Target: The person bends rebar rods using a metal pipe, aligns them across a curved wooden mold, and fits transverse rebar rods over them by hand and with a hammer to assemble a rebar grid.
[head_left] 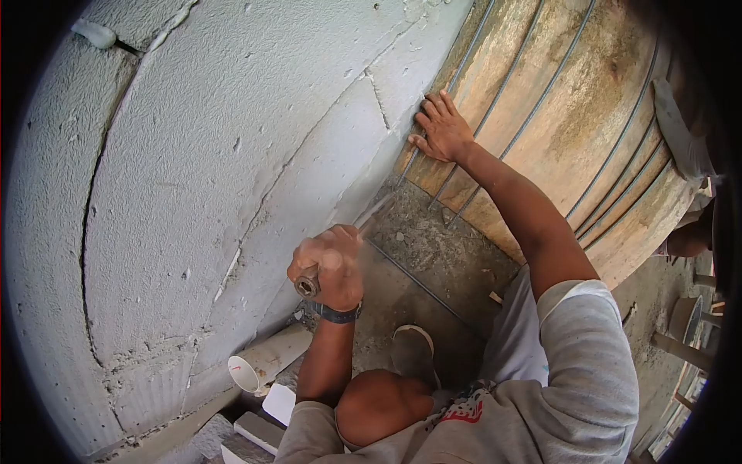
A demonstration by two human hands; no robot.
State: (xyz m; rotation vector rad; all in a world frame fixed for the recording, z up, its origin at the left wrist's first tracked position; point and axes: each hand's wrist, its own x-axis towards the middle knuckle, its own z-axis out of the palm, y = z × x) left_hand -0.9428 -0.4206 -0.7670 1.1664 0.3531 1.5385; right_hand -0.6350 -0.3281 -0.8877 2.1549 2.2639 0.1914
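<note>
One tool (pixel 307 287), gripped in the left hand (pixel 328 263) with fingers clamped round it, is near the block wall's (pixel 193 155) foot. Work there looks under way; what is done or left cannot be told. The right hand (pixel 444 133), fingers slightly apart, rests on the curved panel's (pixel 607 97) edge.

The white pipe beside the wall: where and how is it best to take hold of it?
Probably around the white pipe, just behind its round near end, coming from above on the side away from the wall. It lies along the wall with its upper surface exposed there, while the left forearm covers its farther part.
</note>
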